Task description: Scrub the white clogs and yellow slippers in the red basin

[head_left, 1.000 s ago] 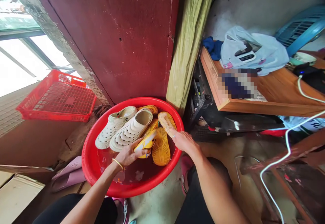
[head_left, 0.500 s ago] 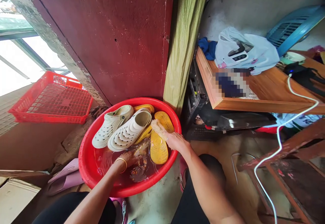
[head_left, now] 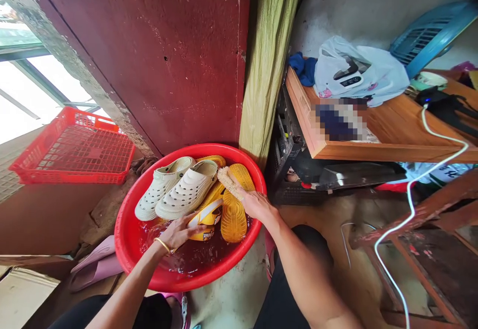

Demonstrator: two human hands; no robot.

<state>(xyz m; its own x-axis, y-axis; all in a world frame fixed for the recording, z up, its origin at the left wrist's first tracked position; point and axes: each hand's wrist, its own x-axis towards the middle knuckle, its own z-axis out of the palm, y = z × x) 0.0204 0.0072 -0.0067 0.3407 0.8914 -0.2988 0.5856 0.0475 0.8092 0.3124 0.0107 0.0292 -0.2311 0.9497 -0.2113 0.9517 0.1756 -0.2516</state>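
A red basin (head_left: 129,249) holds water and several pieces of footwear. At its lower middle, my left hand (head_left: 180,232) grips a yellow slipper with a white strap (head_left: 209,213), lifted to the water's surface. My right hand (head_left: 256,204) is closed on a pale bristled brush (head_left: 228,179), held over a yellow slipper sole (head_left: 233,222) at the basin's right side. Two white clogs (head_left: 186,189) rest side by side at the left of the basin. Part of another yellow slipper (head_left: 214,160) shows behind them.
A red plastic crate (head_left: 74,145) sits at the left, above pink slippers (head_left: 97,264) on the floor. To the right stands a wooden table (head_left: 403,130) with a plastic bag (head_left: 358,72). A white cable (head_left: 410,194) hangs from it.
My left hand has come up out of the water, moving slightly left, and a yellow slipper now shows in it. The brush has shifted a little up and left.
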